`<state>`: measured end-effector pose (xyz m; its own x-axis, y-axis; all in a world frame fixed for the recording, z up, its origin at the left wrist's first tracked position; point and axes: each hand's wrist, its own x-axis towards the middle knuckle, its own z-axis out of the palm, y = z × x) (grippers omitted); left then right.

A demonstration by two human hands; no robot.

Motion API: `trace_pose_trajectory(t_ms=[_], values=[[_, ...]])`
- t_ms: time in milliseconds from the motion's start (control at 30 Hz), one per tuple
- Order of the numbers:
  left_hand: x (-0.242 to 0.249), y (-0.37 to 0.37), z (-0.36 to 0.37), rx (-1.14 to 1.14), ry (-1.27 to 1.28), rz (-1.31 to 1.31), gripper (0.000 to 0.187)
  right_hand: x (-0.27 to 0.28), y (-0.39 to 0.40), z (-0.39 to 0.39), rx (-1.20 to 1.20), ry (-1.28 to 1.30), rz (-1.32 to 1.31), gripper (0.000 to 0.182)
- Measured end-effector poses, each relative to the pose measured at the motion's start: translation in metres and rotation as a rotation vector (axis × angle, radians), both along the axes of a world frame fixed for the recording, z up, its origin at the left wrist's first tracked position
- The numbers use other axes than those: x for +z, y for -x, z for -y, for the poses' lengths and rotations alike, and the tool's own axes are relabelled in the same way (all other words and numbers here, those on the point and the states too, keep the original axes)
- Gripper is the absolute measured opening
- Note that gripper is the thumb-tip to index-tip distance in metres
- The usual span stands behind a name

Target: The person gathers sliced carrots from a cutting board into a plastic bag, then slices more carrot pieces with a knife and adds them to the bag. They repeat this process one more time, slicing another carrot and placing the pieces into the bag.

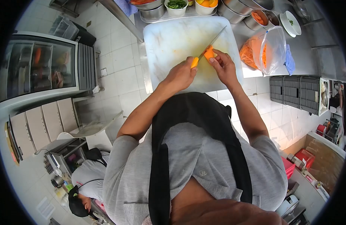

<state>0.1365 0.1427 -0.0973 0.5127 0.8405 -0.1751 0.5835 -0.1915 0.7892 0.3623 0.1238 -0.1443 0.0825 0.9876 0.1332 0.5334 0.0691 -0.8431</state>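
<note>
My left hand (182, 74) is closed around the yellow handle of a knife (218, 36), whose blade points up and to the right over the white cutting board (165, 41). Between the thumb and fingers of my right hand (224, 67) is a small orange vegetable piece (209, 53). The blade lies right along the left side of this piece. Stains and small wet marks show on the board beneath both hands.
A plastic bag of orange shreds (253, 52) sits right of the board, beside a blue cloth (289, 60). Behind the board stand a tub of green leaves (176, 12), a bowl of orange pieces (206, 10) and metal pots. Another person (88, 180) is at lower left.
</note>
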Motion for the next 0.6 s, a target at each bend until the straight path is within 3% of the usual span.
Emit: trace_pose_trajectory(t_ms=[100, 167, 267, 433, 600], values=[[0.003, -0.005, -0.001, -0.057, -0.014, -0.046, 0.04, 0.0, -0.008, 0.003, 0.006, 0.0, 0.045, 0.044], [0.0, -0.007, -0.002, -0.061, -0.038, -0.039, 0.039, 0.026, -0.005, -0.001, 0.03, -0.236, 0.152, 0.041], [0.004, -0.006, -0.001, -0.051, -0.043, -0.046, 0.039, 0.02, -0.02, -0.003, 0.19, -0.126, 0.139, 0.036], [0.017, 0.01, 0.001, -0.003, 0.006, -0.036, 0.039, 0.011, -0.025, -0.003, 0.13, -0.025, -0.028, 0.023], [0.05, 0.033, 0.01, -0.049, 0.114, -0.235, 0.039, -0.003, -0.022, -0.008, 0.054, 0.044, -0.178, 0.02]])
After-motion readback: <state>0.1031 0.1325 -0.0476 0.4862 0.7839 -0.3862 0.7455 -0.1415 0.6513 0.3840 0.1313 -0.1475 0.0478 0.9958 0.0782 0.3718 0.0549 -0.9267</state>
